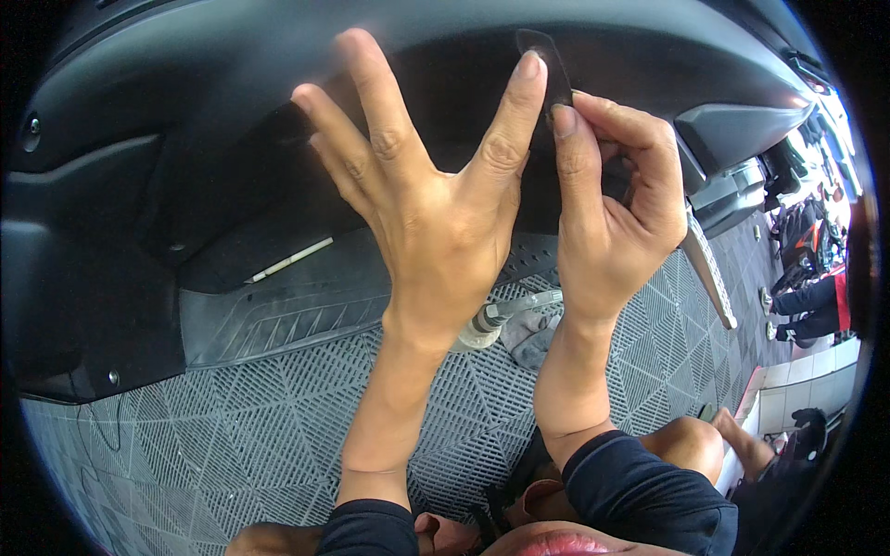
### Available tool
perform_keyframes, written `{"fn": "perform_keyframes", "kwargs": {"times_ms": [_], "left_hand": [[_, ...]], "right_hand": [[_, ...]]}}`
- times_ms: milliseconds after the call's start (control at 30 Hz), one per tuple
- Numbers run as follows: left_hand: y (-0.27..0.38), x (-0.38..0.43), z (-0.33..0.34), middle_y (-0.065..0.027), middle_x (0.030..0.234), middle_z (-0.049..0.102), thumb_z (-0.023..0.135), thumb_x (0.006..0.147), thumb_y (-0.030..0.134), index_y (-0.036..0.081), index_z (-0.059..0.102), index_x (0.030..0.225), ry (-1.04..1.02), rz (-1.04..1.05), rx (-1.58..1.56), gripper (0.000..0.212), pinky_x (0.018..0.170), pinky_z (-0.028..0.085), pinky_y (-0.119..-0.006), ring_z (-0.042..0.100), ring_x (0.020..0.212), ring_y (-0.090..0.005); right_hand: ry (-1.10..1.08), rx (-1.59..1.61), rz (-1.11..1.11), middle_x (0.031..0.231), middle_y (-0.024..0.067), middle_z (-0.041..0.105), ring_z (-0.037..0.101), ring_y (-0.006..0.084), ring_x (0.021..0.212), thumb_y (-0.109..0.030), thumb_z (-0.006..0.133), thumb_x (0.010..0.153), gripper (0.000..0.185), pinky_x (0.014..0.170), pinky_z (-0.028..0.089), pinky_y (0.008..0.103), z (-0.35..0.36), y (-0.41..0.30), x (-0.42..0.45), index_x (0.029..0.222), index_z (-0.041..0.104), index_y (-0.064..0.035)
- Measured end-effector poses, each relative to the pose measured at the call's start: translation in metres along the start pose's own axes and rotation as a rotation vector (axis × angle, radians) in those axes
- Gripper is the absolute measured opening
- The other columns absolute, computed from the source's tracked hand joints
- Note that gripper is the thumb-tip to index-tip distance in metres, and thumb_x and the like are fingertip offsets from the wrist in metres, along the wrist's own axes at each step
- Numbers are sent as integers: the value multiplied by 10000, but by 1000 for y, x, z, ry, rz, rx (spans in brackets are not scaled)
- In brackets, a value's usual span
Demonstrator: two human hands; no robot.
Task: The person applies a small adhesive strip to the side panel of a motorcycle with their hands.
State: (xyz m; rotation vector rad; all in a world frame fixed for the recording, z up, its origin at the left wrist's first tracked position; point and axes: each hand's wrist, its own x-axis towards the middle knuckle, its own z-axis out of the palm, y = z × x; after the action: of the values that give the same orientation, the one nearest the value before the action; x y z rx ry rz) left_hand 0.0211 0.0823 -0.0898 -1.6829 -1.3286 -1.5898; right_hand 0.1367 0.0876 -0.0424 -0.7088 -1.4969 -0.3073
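Before me is the smooth matte-black body panel (445, 76) of what looks like a scooter. A small dark, partly see-through strip of film (558, 80) lies at its surface. My right hand (612, 201) pinches the strip's lower end between thumb and a fingertip. Its other fingers curl in. My left hand (438, 215) is spread, back towards me, with one fingertip touching the strip's left edge near the top. The other visible fingers reach up and left over the panel; the rest of that hand's underside is hidden.
Below the panel, a slim pale pen-like tool (292, 259) rests on the black footboard (278, 320). A metal stand (709, 278) slants over grey slatted floor tiles (292, 431). At right are a person's dark-trousered legs (806, 309), a motorcycle (806, 236) and another bare leg (744, 445).
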Motion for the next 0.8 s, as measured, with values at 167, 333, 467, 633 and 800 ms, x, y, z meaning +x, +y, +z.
{"fn": "perform_keyframes", "kwargs": {"times_ms": [167,333,467,633,800], "left_hand": [[-4,-2,-1,-302,1676,71,696,949,285,343,576,1472,-21,12,11,539,1192,69,-710,17,1522,-574],[-1,-1,-3,-299,1678,67,699,946,277,344,559,1486,-13,-11,-14,562,1191,78,-712,17,1522,-574],[-1,-2,-2,-304,1676,67,698,943,273,336,554,1492,-27,-10,19,570,1190,78,-713,16,1518,-583],[-1,-5,-3,-294,1679,70,712,930,269,326,538,1506,-24,-11,-12,604,1189,97,-714,17,1505,-608],[8,-1,-3,-288,1683,71,725,914,246,316,527,1515,-16,-33,-36,636,1189,113,-705,22,1503,-613]], "right_hand": [[-42,4,-7,826,-14,715,563,103,643,-74,811,816,153,688,353,267,-1,0,1,958,756,-92],[-61,-20,-5,812,-15,709,568,104,640,-78,809,816,143,688,356,269,-1,-2,2,946,752,-96],[-65,-12,13,802,-22,707,574,97,639,-84,807,817,136,693,355,269,-2,-4,3,940,751,-102],[-95,-54,-31,800,-23,707,579,103,634,-90,807,817,134,695,356,276,-4,-4,5,935,745,-104],[-84,-56,13,800,-31,702,579,108,637,-95,802,818,128,711,355,282,-4,-6,3,929,743,-117]]}}
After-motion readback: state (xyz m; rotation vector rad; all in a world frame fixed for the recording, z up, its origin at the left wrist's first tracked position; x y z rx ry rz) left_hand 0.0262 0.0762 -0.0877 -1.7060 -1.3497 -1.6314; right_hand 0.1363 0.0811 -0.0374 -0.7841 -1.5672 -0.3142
